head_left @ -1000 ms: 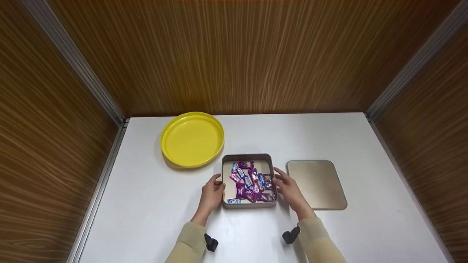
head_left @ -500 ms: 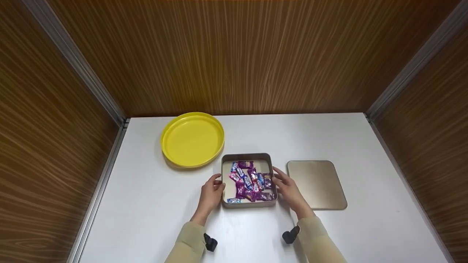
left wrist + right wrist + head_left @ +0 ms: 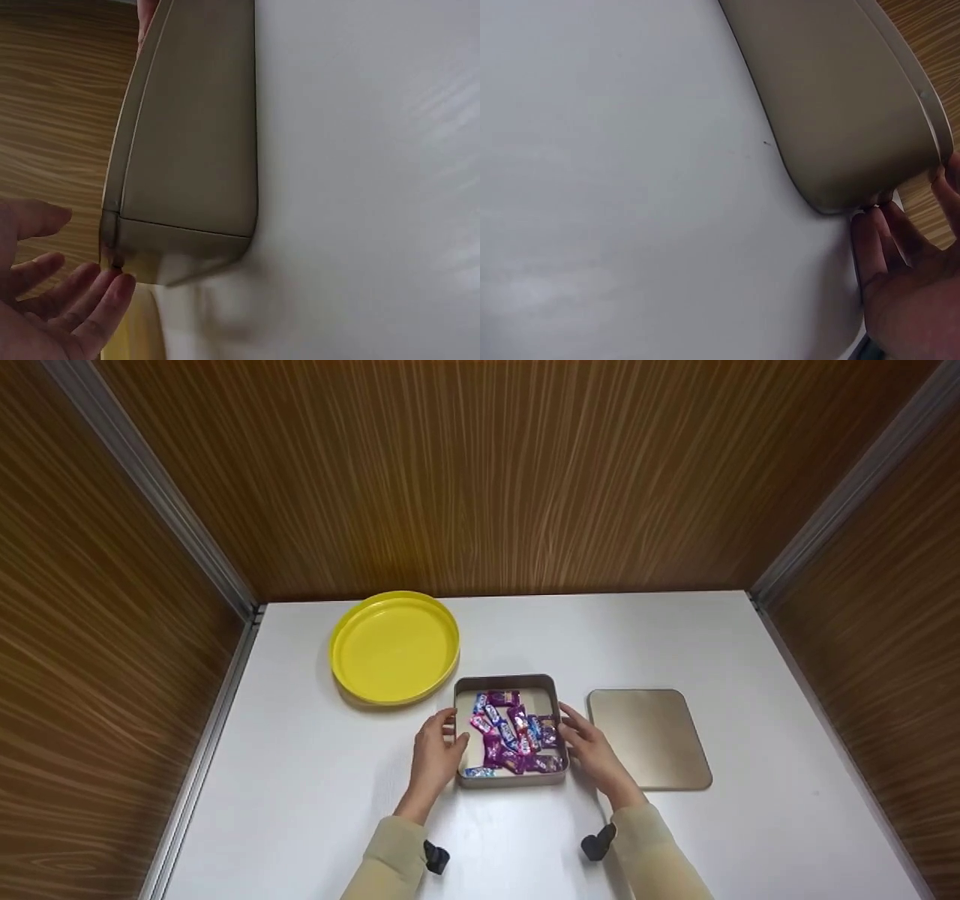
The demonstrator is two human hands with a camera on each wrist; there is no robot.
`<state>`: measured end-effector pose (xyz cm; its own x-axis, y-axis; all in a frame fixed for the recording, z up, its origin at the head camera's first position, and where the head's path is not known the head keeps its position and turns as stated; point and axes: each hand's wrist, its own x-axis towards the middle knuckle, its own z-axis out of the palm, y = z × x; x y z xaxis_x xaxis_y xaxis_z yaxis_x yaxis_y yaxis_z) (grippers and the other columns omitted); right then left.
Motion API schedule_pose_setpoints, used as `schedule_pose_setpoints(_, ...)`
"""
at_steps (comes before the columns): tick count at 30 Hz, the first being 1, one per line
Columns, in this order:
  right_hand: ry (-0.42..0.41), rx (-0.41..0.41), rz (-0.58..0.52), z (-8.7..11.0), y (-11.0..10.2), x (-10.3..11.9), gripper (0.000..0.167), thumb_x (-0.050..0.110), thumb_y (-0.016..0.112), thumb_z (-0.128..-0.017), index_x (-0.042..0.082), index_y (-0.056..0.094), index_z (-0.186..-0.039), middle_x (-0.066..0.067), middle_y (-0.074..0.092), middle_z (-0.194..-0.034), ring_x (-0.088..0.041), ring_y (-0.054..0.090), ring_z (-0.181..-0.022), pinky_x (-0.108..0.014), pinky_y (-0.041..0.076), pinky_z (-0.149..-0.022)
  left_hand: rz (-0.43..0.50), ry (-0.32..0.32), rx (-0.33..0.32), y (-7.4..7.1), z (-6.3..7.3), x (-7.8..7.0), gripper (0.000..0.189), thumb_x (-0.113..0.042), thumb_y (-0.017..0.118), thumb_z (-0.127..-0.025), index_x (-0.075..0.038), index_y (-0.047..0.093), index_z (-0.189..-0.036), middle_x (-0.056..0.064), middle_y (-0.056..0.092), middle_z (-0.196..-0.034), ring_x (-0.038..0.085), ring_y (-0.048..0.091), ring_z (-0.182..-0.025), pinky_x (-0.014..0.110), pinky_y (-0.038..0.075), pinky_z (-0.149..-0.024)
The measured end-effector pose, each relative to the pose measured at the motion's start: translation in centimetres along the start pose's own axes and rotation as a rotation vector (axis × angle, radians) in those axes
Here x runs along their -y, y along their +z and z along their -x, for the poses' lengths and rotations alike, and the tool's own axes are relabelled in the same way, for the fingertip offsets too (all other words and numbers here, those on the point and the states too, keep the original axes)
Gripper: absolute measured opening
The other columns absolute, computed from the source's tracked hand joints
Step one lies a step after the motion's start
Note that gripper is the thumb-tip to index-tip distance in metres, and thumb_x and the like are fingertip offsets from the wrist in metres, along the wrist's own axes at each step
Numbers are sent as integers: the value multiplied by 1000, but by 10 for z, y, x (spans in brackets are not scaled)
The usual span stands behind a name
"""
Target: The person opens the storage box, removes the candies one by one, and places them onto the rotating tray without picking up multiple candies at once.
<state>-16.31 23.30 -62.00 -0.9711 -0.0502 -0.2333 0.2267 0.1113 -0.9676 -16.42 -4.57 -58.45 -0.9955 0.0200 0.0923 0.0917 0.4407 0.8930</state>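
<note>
Two hands stand apart with a square metal tin (image 3: 513, 782) between them on the white counter (image 3: 300, 780). From the left side, the left hand (image 3: 433, 754) meets the tin's wall: its thumb reaches over the rim towards the inside, while the other fingers lie along the outer edge. In the left wrist view those fingers are loosely spread, the thumb held off the metal and the lower fingertips at the tin's corner. On the opposite side, the right hand (image 3: 600, 754) has its fingertips against the outer wall, fingers extended, and the right wrist view shows them touching low near the rounded corner. Neither hand is clamped round the tin.

Inside the tin, wrapped sweets (image 3: 510, 735) in purple, blue and pink lie jumbled, mostly towards the right and near walls. A flat square lid (image 3: 649, 739) lies on the counter just beyond the right hand, apart from the tin. Farther back on the left sits a round yellow tray (image 3: 395, 649), near the tin's far left corner. Wood-grain panels (image 3: 480, 472) enclose the counter.
</note>
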Motion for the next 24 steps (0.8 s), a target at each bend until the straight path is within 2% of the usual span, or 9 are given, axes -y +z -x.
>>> schedule_pose_setpoints(3, -4, 6, 3, 0, 0, 0, 54, 24, 51, -103, 12, 34, -153, -27, 37, -149, -42, 45, -129, -53, 40, -104, -112, 134, -19, 6, 2, -10, 41, -4, 74, -84, 2, 61, -122, 16, 62, -113, 31, 62, -101, 40, 52, -88)
schedule_pose_setpoints(5, -3, 4, 1, 1, 0, 0, 54, 24, 52, -103, 12, 35, -153, -26, 36, -149, -42, 44, -130, -54, 39, -104, -179, 215, -3, 11, 3, -16, 41, -7, 76, -82, 1, 63, -121, 13, 62, -114, 29, 62, -103, 40, 51, -92)
schedule_pose_setpoints(7, -3, 6, 2, 0, 1, 0, 54, 24, 52, -103, 13, 35, -153, -26, 36, -150, -42, 44, -130, -53, 40, -104, -233, 259, 37, 17, 4, -20, 41, -8, 77, -82, 0, 63, -120, 13, 62, -116, 29, 62, -105, 41, 50, -94)
schedule_pose_setpoints(9, 2, 9, 6, 0, 0, 0, 54, 24, 51, -103, 13, 35, -153, -26, 35, -150, -41, 44, -130, -53, 40, -104, -265, 267, 81, 24, 4, -22, 43, -7, 77, -81, 2, 62, -120, 15, 61, -117, 31, 62, -105, 41, 51, -94)
schedule_pose_setpoints(13, 16, 3, 3, -1, -1, -1, 53, 24, 51, -103, 14, 36, -152, -25, 36, -150, -41, 45, -130, -52, 40, -104, -298, 175, 149, 37, 1, -25, 53, -3, 77, -78, 11, 56, -125, 26, 55, -121, 39, 60, -108, 43, 50, -95)
schedule_pose_setpoints(17, 14, 3, 1, -1, -1, -1, 53, 24, 51, -103, 14, 36, -153, -26, 36, -150, -42, 45, -129, -54, 39, -104, -347, 76, 174, 48, -4, -27, 61, 2, 75, -76, 17, 48, -129, 35, 50, -122, 43, 60, -104, 44, 51, -93)
schedule_pose_setpoints(22, 16, 14, 6, -1, -1, -1, 53, 24, 51, -103, 15, 35, -153, -25, 37, -149, -41, 46, -129, -54, 39, -104, -427, -4, 202, 56, -8, -23, 60, 11, 66, -79, 14, 45, -135, 37, 48, -124, 41, 61, -102, 42, 53, -89)
schedule_pose_setpoints(24, 23, 9, 5, -1, -1, -1, 52, 24, 51, -103, 15, 36, -153, -24, 38, -149, -40, 47, -128, -54, 39, -104, -440, -15, 203, 58, -8, -21, 57, 13, 63, -81, 12, 46, -135, 37, 48, -124, 41, 60, -102, 42, 53, -88)
